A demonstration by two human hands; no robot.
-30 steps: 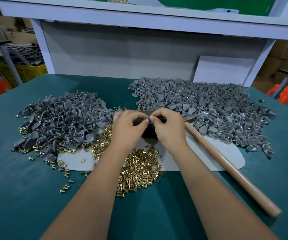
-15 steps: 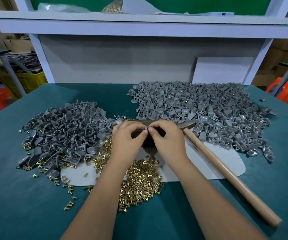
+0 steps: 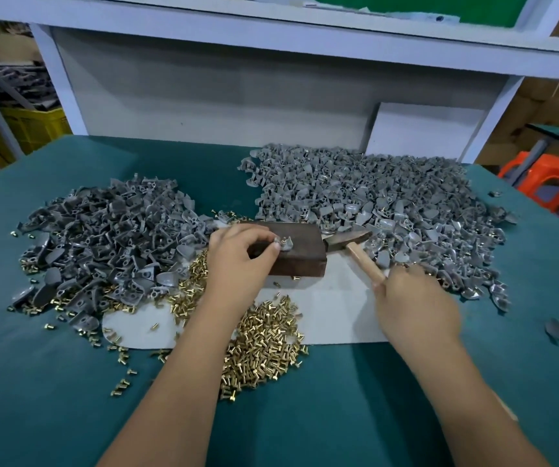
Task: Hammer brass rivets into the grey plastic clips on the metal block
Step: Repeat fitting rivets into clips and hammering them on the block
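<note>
A dark rusty metal block (image 3: 300, 259) lies at the table's middle. On its top sits a grey plastic clip (image 3: 284, 243) with a brass rivet in it, pinched by my left hand (image 3: 237, 261). My right hand (image 3: 412, 299) grips the wooden handle of the hammer (image 3: 365, 261), whose dark head (image 3: 347, 239) rests just right of the block. Loose brass rivets (image 3: 261, 345) are heaped in front of the block.
A pile of grey clips (image 3: 103, 237) lies to the left, and a bigger pile (image 3: 372, 200) spreads at the back right. White paper (image 3: 338, 315) covers the green table (image 3: 52, 399). A white shelf frame (image 3: 271, 38) stands behind.
My right hand left the clip on the block and moved right onto the hammer's handle. My left hand stays pinching the clip. The camera tilted.
</note>
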